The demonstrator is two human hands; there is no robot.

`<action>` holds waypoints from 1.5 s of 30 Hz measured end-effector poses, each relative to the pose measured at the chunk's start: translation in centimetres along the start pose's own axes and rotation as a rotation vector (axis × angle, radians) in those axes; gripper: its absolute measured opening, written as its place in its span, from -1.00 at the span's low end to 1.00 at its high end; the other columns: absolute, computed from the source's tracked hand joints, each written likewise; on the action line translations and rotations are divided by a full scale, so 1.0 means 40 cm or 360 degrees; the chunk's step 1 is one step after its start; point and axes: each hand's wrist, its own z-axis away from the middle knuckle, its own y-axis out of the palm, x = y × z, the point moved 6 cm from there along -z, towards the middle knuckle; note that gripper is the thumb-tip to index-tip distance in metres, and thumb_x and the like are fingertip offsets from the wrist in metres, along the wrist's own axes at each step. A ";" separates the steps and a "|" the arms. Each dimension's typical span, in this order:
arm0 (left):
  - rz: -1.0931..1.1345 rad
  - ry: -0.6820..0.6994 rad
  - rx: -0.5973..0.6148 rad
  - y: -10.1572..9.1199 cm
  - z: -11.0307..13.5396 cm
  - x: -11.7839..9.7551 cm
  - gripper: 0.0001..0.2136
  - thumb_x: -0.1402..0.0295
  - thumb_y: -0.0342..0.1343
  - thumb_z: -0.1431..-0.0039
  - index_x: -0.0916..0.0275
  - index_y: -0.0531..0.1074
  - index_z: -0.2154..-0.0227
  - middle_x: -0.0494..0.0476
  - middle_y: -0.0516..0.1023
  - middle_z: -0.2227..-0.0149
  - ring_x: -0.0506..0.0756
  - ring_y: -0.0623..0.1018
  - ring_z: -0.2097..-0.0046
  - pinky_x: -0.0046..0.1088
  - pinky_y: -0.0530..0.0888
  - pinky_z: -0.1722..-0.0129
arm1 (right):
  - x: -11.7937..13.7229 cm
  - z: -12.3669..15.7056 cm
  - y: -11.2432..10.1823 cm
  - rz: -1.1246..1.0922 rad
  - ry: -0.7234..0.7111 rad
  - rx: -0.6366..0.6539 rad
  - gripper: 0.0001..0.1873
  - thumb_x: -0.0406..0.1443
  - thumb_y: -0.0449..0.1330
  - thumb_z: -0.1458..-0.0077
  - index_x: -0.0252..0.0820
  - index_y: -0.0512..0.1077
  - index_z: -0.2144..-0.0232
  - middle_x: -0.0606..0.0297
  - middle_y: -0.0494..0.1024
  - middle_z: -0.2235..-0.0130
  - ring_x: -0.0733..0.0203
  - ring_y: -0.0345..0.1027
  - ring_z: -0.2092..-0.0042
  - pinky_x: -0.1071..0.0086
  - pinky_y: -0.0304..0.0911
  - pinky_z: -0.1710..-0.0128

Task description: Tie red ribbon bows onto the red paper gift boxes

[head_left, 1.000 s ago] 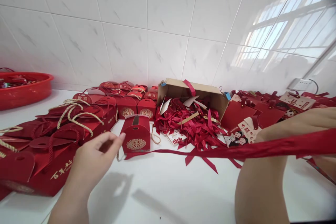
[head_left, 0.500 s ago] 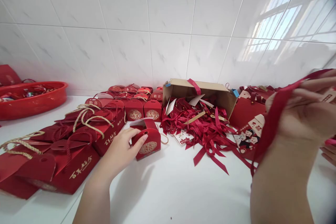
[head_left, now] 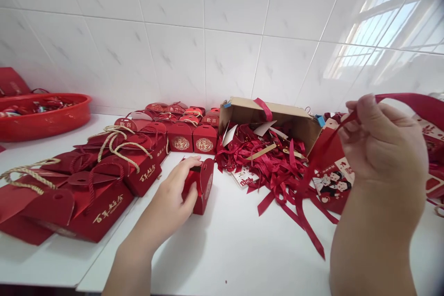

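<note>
My left hand (head_left: 178, 194) grips a small red gift box (head_left: 205, 186) by its near side; the box stands on the white table, turned with its round-topped end to the right. The box's top is partly hidden by my fingers. Raised at the right, my right hand (head_left: 385, 134) pinches a dark red ribbon (head_left: 315, 162). One end of it hangs down toward the table, and another stretch runs off to the right. Between the hands lies a heap of red ribbons (head_left: 277, 175) with tags, spilling from a cardboard box (head_left: 287, 108).
Larger red boxes (head_left: 107, 208) with rope handles line the left. Small red boxes (head_left: 180, 138) stand in rows near the tiled wall. A red basin (head_left: 69, 120) of wrapped sweets is at far left. A red bag (head_left: 333, 194) with printed figures stands behind my right wrist.
My left hand has turned the small box so its patterned face points right. My right hand has shifted left and now stretches the ribbon. The view has tilted slightly.
</note>
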 end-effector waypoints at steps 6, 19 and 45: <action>0.0034 -0.0169 0.0136 0.025 0.000 0.015 -0.70 0.34 -0.10 -0.22 0.13 0.36 0.02 0.13 0.55 0.09 0.18 0.55 0.09 -0.32 0.48 0.13 | -0.021 0.013 0.049 -0.0083 0.0083 0.0355 -0.88 -0.36 0.40 0.16 -0.20 0.58 0.45 0.26 0.48 0.33 0.43 0.25 0.47 0.47 0.14 0.58; -0.0076 0.0020 0.0170 0.034 0.000 -0.008 -0.74 0.39 -0.16 -0.25 0.18 0.46 0.26 0.13 0.57 0.23 0.16 0.51 0.18 -0.24 0.44 0.07 | -0.175 0.184 0.205 0.0911 0.0784 0.1827 -0.38 0.13 -0.03 -0.16 -0.25 0.48 0.54 0.47 0.05 0.67 0.43 -0.15 0.61 0.45 -0.14 0.59; 0.0167 0.0142 0.0030 0.040 -0.013 -0.003 -0.67 0.43 -0.12 -0.21 0.09 0.52 0.12 0.10 0.60 0.15 0.20 0.57 0.13 -0.24 0.44 0.03 | -0.289 0.306 0.249 0.1326 0.0781 0.2425 -0.40 0.17 -0.02 -0.11 -0.19 0.40 0.55 0.40 0.12 0.59 0.36 -0.01 0.56 0.46 -0.04 0.58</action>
